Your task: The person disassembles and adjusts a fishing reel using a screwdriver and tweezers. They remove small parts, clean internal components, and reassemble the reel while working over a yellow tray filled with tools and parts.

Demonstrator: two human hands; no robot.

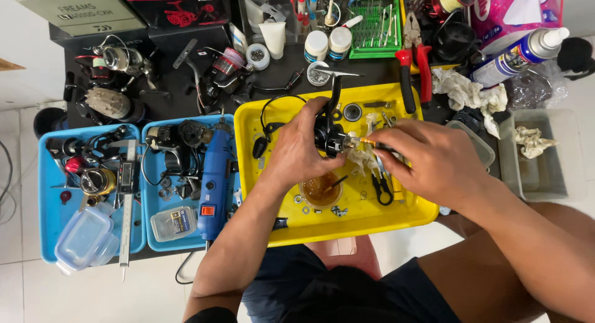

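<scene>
My left hand (297, 150) grips a black fishing reel body (328, 132) over the yellow tray (266, 121). The reel's wire bail loops out to the left. My right hand (427, 159) pinches a thin tool whose brass-coloured tip (367, 141) touches the reel's right side. Under the hands sit a small round cup of amber liquid (320, 190), black pliers (382, 188), a scrap of tissue (362, 159) and several washers and small parts.
Two blue trays (49, 236) at the left hold reel parts, a caliper (127, 202), a blue rotary tool (215, 177) and clear boxes. Red-handled pliers (414, 62), jars, a green parts box (374, 25), a spray can (519, 53) and rags lie behind. A grey tub (545, 155) stands right.
</scene>
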